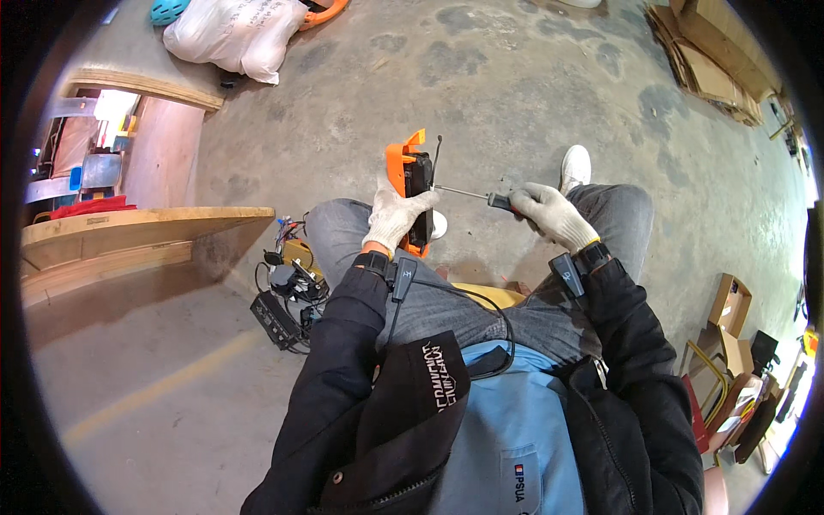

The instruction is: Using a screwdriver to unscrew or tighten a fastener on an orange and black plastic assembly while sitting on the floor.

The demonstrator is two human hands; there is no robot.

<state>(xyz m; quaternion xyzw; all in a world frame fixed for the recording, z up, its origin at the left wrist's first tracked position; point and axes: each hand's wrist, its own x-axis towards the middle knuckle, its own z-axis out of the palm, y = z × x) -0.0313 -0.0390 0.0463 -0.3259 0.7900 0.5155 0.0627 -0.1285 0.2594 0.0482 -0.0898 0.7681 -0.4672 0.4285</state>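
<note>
My left hand [396,215], in a white work glove, grips a device with an orange plastic shell [396,165] and a black body [419,176]. It is held upright above the floor between my knees. A thin dark rod or cable [439,153] sticks up beside it. My right hand [551,213], gloved too, is closed round the dark handle of a screwdriver [469,193]. The shaft points left, and its tip meets the right side of the black body near my left fingers. What exactly the tip touches is too small to make out.
A heap of black electronic parts and cables [287,300] lies on the floor left of my legs. Beyond it stands a wooden bench [146,227]. A white sack [236,39] lies far left, flattened cardboard [708,64] far right, and an open carton [730,305] at right.
</note>
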